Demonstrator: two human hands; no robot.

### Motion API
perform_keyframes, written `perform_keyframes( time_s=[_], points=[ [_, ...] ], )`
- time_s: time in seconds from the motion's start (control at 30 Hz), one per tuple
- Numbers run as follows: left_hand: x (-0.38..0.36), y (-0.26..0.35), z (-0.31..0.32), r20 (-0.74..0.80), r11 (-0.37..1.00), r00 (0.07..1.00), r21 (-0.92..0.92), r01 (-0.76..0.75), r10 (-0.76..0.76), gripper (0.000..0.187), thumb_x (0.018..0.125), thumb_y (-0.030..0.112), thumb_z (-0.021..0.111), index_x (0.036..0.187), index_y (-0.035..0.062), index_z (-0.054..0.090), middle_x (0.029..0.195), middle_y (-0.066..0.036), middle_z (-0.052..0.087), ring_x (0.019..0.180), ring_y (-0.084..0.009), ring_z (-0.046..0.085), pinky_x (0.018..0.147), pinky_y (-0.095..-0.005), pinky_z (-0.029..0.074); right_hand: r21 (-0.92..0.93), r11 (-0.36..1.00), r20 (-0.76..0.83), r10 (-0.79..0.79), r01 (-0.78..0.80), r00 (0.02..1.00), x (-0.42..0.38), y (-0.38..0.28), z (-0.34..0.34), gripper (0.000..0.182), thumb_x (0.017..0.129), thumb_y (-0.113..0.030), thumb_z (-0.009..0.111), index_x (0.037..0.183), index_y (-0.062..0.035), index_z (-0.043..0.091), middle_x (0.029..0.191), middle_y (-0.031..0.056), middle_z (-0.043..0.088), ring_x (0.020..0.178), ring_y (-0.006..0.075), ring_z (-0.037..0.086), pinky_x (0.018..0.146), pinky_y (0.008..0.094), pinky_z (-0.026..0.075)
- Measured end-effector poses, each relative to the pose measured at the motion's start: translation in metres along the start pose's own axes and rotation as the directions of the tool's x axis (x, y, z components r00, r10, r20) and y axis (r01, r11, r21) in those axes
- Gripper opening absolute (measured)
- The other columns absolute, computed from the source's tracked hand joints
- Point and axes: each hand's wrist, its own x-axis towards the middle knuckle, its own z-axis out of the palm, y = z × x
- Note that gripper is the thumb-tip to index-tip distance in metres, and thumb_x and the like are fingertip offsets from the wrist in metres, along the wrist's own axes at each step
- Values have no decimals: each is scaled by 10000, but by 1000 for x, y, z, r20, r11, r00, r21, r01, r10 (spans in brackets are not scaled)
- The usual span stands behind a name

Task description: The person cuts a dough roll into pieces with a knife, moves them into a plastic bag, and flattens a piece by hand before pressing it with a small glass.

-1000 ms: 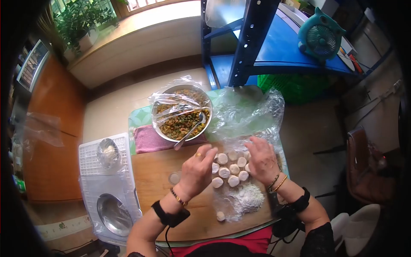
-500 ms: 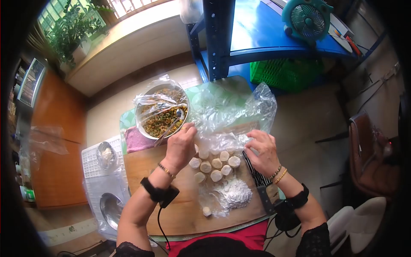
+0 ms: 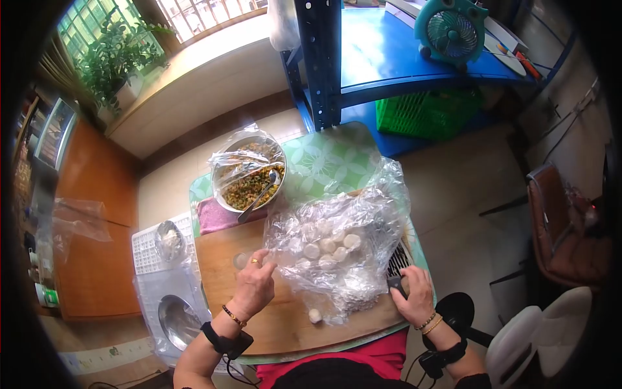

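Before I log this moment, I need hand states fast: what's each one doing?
Left hand: partly curled at the plastic sheet's edge; holding cannot be told.
Right hand: partly closed at the dark handle; firm grip cannot be told.

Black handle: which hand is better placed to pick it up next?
Probably the right hand: its fingers are right at the black handle, while the left hand is at the opposite side of the plastic.
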Motion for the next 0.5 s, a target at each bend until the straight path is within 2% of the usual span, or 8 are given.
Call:
perform_keyframes(
  time_s=[0.03,0.13,0.2,0.23,0.3,0.4,0.47,0.5],
  points=[
    [1,6,-3,-3,1000,1000,-1,0,0,221,734,-45,608,929,55,630,1183,-201,600,884,-364,638,709,-389,537,-41,999,56,29,-26,998,-11,7,2,585,702,-187,747,1220,-56,509,1163,129,542,1071,333,506,910,439,401],
    [5,30,-2,-53,998,998,-49,36,-39,238,738,10,661,969,60,634,1174,-191,583,982,-348,607,794,-403,521,-132,987,91,102,-89,991,-31,9,11,608,707,-194,745,1243,-55,494,1174,131,539,1093,331,496,919,436,395],
    [6,50,8,-27,972,988,-180,-152,150,367,754,135,735,1097,61,626,1262,-185,539,1145,-344,534,945,-449,457,-143,987,73,89,-77,993,-29,11,20,629,711,-200,740,1264,-47,482,1157,136,540,1066,338,520,905,441,418],
    [7,59,15,-31,972,988,-180,-152,149,367,754,135,735,1097,61,626,1262,-185,539,1145,-344,534,945,-449,457,-98,989,53,117,-112,992,-27,14,26,636,714,-203,738,1272,-44,478,1146,145,541,1045,344,535,886,446,438],
    [11,73,31,86,954,957,-140,-265,278,602,756,312,774,1260,61,561,1396,-191,442,1320,-359,398,1075,-508,330,-80,982,61,175,-170,983,-22,8,25,600,731,-174,708,1268,-36,478,1085,178,557,985,367,575,834,455,487],
    [20,81,45,144,959,949,-86,-270,280,719,791,425,729,1355,53,483,1472,-194,359,1399,-361,300,1131,-520,244,-26,986,-2,164,-164,986,-28,17,25,534,746,-135,666,1242,-35,496,1049,193,575,987,376,582,831,460,489],
    [27,87,50,134,958,949,-90,-274,284,704,820,455,688,1358,51,481,1477,-195,356,1406,-358,292,1135,-521,233,5,989,-59,148,-148,987,-42,25,15,490,744,-109,641,1209,-23,514,1039,200,586,978,385,587,842,460,488],
    [30,90,53,131,953,946,-100,-285,296,694,849,486,648,1362,50,479,1482,-196,353,1412,-355,284,1140,-521,221,14,977,-90,212,-211,973,-52,30,9,492,737,-100,642,1206,-17,517,1050,203,588,982,386,588,852,457,487]
  ],
)
